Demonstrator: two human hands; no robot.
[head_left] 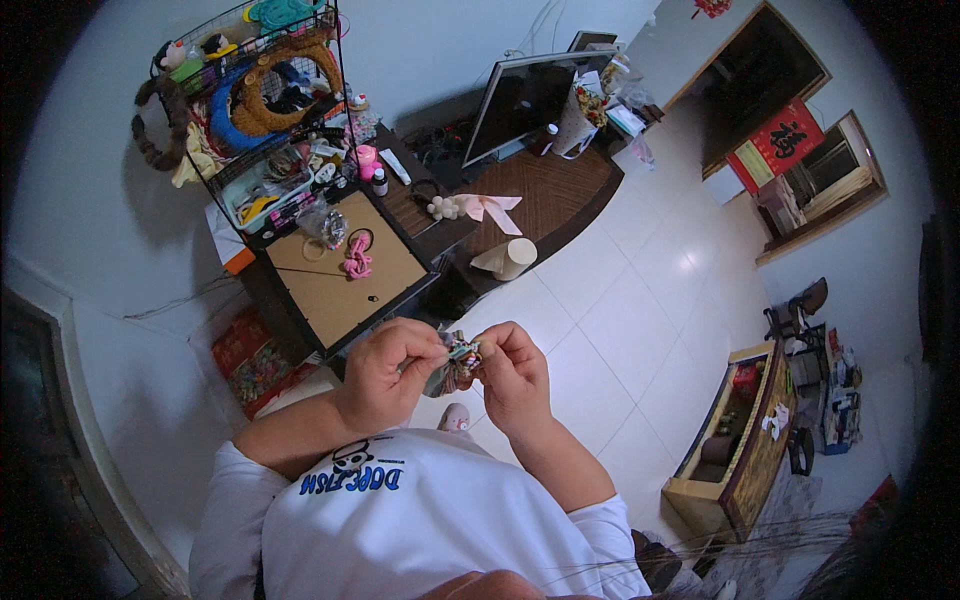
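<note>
Between my two hands, in front of my white shirt, is a small gathered piece of striped, multi-coloured cloth (461, 364) that looks like a scrunchie. My left hand (385, 372) pinches its left side between thumb and fingers. On the other side my right hand (514, 382) grips the cloth with thumb and forefinger. Part of it is hidden behind the fingers. Beyond my hands, a brown board with a black frame (345, 300) lies on the desk. On it are a pink knotted hair tie (358, 258), a beige ring (314, 249) and a clear plastic bag (322, 222).
A black wire rack (341, 75) full of accessories stands at the far left. On the dark wooden cabinet (560, 185) are a pale pink bow (490, 210), a paper roll (514, 258) and a screen (535, 100). A wooden-framed unit (735, 440) stands at right on tiled floor.
</note>
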